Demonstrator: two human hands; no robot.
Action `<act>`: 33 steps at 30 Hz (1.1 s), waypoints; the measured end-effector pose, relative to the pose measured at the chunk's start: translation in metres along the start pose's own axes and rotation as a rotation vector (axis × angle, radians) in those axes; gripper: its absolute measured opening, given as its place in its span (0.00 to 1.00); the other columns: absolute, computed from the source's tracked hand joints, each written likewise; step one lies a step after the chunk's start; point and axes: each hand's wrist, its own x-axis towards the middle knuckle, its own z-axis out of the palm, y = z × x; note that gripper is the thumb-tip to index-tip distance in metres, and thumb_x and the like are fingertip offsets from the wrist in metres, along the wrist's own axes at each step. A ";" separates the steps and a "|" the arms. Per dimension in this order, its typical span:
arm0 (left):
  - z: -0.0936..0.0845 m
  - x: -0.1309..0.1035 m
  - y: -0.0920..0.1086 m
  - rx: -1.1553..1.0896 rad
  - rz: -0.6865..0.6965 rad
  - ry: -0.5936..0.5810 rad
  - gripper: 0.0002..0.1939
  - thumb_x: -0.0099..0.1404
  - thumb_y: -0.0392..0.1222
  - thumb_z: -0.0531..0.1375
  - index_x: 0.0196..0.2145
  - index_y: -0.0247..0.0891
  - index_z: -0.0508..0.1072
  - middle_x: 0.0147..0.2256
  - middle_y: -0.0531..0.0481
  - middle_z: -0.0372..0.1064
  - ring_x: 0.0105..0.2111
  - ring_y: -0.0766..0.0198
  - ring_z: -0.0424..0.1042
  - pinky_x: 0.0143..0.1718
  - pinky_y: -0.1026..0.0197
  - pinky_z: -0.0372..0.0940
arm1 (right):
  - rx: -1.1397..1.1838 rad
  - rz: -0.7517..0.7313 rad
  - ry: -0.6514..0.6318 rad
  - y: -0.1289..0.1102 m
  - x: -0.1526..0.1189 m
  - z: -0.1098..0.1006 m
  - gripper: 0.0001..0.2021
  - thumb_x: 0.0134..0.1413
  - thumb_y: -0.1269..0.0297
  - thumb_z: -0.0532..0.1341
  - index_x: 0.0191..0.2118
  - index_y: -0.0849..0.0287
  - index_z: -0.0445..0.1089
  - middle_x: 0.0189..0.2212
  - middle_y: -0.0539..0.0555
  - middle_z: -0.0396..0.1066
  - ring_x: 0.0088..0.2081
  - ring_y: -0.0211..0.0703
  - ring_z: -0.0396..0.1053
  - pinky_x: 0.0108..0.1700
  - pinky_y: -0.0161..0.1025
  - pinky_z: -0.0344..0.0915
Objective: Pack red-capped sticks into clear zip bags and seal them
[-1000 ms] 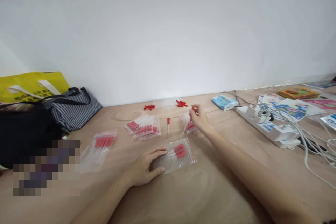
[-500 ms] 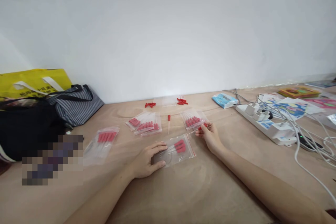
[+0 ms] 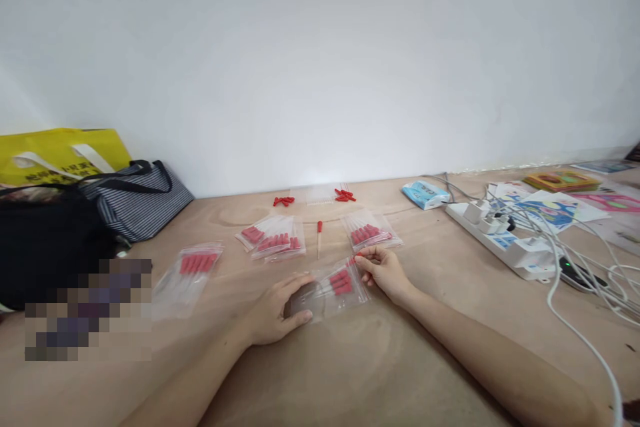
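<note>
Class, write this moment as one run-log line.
left hand: holds bag | right hand: at bag mouth | loose dropper: beyond, on table

One head camera looks forward and down across the desk (image 3: 390,360) toward the wall (image 3: 320,60), close above both forearms
</note>
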 end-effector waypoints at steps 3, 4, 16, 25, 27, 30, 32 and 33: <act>-0.001 0.000 0.000 -0.007 0.012 0.004 0.27 0.59 0.50 0.54 0.55 0.44 0.55 0.55 0.48 0.55 0.54 0.52 0.54 0.54 0.49 0.53 | -0.087 -0.009 -0.081 0.002 0.001 0.000 0.15 0.33 0.58 0.64 0.28 0.61 0.64 0.22 0.46 0.66 0.12 0.27 0.55 0.12 0.29 0.52; -0.001 0.000 0.001 -0.008 0.008 0.002 0.27 0.59 0.50 0.54 0.55 0.45 0.55 0.55 0.48 0.55 0.55 0.52 0.54 0.54 0.49 0.53 | -0.112 -0.019 -0.097 0.004 0.002 -0.001 0.14 0.34 0.58 0.63 0.29 0.61 0.65 0.22 0.47 0.66 0.13 0.27 0.55 0.13 0.29 0.53; 0.000 0.000 0.001 0.004 -0.002 0.004 0.26 0.59 0.48 0.54 0.54 0.43 0.55 0.55 0.47 0.55 0.55 0.52 0.54 0.54 0.48 0.53 | -0.356 -0.126 -0.249 0.020 0.018 0.002 0.11 0.41 0.57 0.60 0.20 0.61 0.70 0.19 0.50 0.67 0.23 0.38 0.64 0.24 0.33 0.60; -0.001 0.002 0.003 -0.008 0.025 -0.015 0.24 0.59 0.48 0.54 0.53 0.41 0.58 0.54 0.47 0.56 0.55 0.55 0.53 0.55 0.50 0.52 | -0.637 -0.197 -0.300 0.002 0.020 -0.008 0.14 0.44 0.64 0.55 0.12 0.61 0.61 0.11 0.45 0.57 0.16 0.31 0.54 0.19 0.29 0.49; -0.001 0.002 0.004 -0.025 0.037 -0.002 0.23 0.59 0.47 0.54 0.52 0.42 0.60 0.54 0.47 0.56 0.55 0.56 0.54 0.55 0.51 0.52 | -0.698 -0.191 -0.331 -0.010 0.024 -0.010 0.10 0.42 0.68 0.54 0.14 0.61 0.62 0.13 0.46 0.60 0.17 0.31 0.57 0.20 0.29 0.51; 0.000 0.001 0.003 -0.047 0.048 0.012 0.22 0.58 0.46 0.55 0.51 0.43 0.61 0.54 0.48 0.57 0.54 0.56 0.55 0.54 0.51 0.53 | -0.872 -0.267 -0.179 -0.030 0.034 0.003 0.07 0.42 0.73 0.53 0.22 0.61 0.67 0.21 0.49 0.69 0.25 0.34 0.64 0.26 0.29 0.57; 0.001 0.001 0.001 -0.055 0.051 0.019 0.22 0.58 0.46 0.56 0.51 0.43 0.61 0.54 0.48 0.57 0.54 0.56 0.55 0.54 0.51 0.53 | -0.994 -0.280 -0.151 -0.040 0.044 0.024 0.06 0.43 0.73 0.54 0.25 0.62 0.68 0.26 0.52 0.71 0.29 0.36 0.67 0.32 0.29 0.59; 0.001 0.000 0.001 -0.057 0.052 0.019 0.22 0.58 0.45 0.56 0.51 0.43 0.61 0.54 0.48 0.57 0.54 0.56 0.55 0.54 0.50 0.53 | -1.014 -0.273 -0.153 -0.043 0.050 0.036 0.06 0.43 0.72 0.55 0.25 0.62 0.68 0.27 0.53 0.71 0.31 0.37 0.67 0.33 0.30 0.59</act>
